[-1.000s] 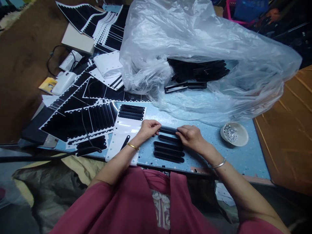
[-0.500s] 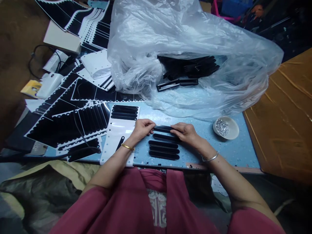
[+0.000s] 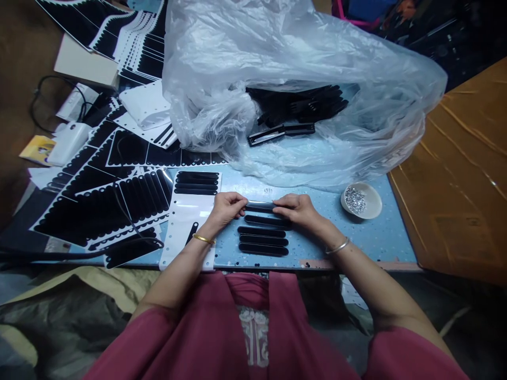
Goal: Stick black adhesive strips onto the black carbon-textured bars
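Both of my hands hold one black strip [image 3: 260, 206] with rounded ends, level above the blue tabletop. My left hand [image 3: 228, 206] pinches its left end between thumb and fingertips. The right end is gripped by my right hand [image 3: 296, 207], which covers that tip. Just below lies a second black strip [image 3: 264, 220], partly under my right hand. Nearer to me, several more black strips [image 3: 263, 240] lie in a neat stack of rows. A white backing sheet [image 3: 186, 211] with black stickers on it lies beside my left wrist.
A clear plastic bag [image 3: 301, 47] with black pieces [image 3: 301, 105] inside fills the back. On the right are a white bowl [image 3: 372, 203] of small shiny metal bits and a brown taped carton [image 3: 455, 190]. Black sticker sheets [image 3: 95, 206] and a cable [image 3: 130, 219] crowd the left.
The whole view has shifted a little, so things appear slightly further left. Both hands keep their hold on the black strip, with barely any movement over the table.
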`<move>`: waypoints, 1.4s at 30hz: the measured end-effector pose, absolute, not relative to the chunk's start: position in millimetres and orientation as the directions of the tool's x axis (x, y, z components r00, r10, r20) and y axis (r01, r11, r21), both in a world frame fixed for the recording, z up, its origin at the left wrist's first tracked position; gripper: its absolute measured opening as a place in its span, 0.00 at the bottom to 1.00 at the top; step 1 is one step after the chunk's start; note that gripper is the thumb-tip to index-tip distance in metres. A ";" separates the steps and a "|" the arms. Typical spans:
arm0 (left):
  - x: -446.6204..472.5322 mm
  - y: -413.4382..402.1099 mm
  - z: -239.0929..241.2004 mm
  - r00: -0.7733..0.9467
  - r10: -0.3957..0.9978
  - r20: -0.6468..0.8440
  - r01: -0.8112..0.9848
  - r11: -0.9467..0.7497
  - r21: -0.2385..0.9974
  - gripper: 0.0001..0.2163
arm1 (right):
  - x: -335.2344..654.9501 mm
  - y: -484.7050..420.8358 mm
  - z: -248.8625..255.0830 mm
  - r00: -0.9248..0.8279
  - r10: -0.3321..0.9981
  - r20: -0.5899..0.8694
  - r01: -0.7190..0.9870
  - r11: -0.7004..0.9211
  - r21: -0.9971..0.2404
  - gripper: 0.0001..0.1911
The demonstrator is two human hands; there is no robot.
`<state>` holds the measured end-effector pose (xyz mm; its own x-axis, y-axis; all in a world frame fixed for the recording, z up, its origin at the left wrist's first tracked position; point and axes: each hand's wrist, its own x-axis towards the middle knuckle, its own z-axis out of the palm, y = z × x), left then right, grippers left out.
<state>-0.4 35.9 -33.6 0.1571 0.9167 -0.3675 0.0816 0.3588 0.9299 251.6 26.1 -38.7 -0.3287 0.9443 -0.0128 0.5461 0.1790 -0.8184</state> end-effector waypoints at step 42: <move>-3.5 41.5 -31.0 0.291 0.939 -0.185 0.528 0.004 0.850 0.07 | 258.2 -13.4 -45.3 -0.145 0.989 -0.035 0.784 0.093 -0.614 0.18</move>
